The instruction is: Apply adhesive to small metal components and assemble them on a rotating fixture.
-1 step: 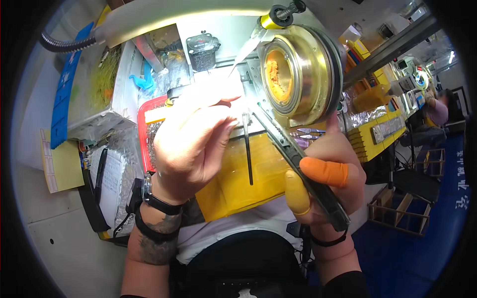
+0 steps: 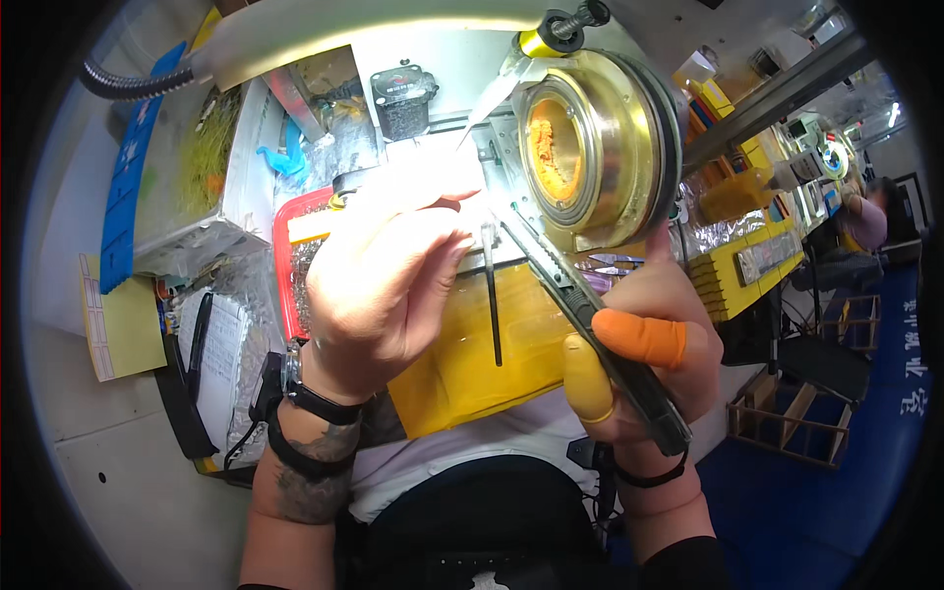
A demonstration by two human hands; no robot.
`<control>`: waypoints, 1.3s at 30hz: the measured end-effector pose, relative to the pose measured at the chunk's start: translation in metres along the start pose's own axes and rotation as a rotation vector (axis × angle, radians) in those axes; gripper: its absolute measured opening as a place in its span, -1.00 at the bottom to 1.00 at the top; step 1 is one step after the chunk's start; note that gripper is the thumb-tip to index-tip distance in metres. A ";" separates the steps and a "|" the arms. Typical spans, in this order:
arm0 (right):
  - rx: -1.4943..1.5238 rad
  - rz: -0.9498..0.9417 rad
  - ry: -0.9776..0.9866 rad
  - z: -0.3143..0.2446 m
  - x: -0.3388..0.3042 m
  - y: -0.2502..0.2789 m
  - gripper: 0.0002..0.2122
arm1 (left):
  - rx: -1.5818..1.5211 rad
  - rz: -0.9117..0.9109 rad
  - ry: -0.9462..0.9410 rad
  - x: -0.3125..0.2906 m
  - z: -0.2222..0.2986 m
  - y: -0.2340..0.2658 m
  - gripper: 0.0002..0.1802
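Under bright glare, my left hand (image 2: 379,285) has its thumb and index finger pinched together. Whatever lies between those fingertips is washed out by the light. My right hand (image 2: 678,305) wears an orange and a yellow finger cot and is wrapped round a dark utility knife (image 2: 615,349). The knife slants up and left, its front end close to my left fingertips; the blade tip is lost in the glare. Between the hands, a thin black rod with a pale upper end (image 2: 495,315) points toward me above a yellow sheet (image 2: 462,398).
A brass-coloured drum (image 2: 600,147) with orange material inside stands beyond my right hand. A pale tapered nozzle (image 2: 489,103) hangs nearby. Left are a red tray (image 2: 287,265), a white box (image 2: 197,231) and a notepad (image 2: 218,344). A lamp (image 2: 393,44) spans the top. Another person (image 2: 865,216) sits far right.
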State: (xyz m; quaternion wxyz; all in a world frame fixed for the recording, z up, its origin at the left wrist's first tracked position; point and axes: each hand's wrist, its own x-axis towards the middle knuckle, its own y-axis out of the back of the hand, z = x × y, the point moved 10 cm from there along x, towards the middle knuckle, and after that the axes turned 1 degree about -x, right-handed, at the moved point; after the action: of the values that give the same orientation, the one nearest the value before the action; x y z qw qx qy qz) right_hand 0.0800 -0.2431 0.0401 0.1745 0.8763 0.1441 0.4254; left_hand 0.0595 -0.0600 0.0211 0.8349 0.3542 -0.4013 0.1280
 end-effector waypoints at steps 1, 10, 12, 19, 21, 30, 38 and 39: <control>-0.013 -0.007 -0.007 0.000 0.000 -0.002 -0.75 | -0.013 0.004 -0.004 0.000 0.000 0.000 -0.82; -0.036 -0.021 -0.015 -0.001 -0.001 -0.006 -0.75 | -0.042 0.007 0.036 -0.001 -0.002 0.000 -0.84; -0.035 -0.024 -0.021 -0.001 -0.001 -0.006 -0.76 | -0.038 0.012 0.032 -0.002 -0.002 0.000 -0.85; -0.043 -0.018 0.021 -0.004 0.001 -0.009 -0.80 | -0.009 0.014 0.032 -0.002 -0.002 0.000 -0.86; -0.035 -0.017 0.020 -0.004 0.001 -0.008 -0.81 | -0.026 0.017 0.047 -0.003 -0.004 0.000 -0.86; 0.095 0.015 -0.002 0.002 -0.009 0.005 -0.85 | -0.017 0.000 0.055 -0.003 -0.003 0.000 -0.88; 0.422 0.221 -0.382 0.068 -0.080 0.053 -0.78 | -0.021 0.005 0.068 -0.004 -0.002 0.000 -0.88; 0.494 0.179 -0.539 0.086 -0.093 0.049 -0.78 | -0.005 0.006 0.051 -0.003 0.000 0.001 -0.86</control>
State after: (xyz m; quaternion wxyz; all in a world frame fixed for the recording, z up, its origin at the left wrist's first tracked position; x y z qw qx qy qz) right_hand 0.0977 -0.3400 -0.0530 -0.0487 0.9815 0.1141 0.1456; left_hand 0.0575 -0.0591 0.0192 0.8454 0.3474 -0.3815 0.1385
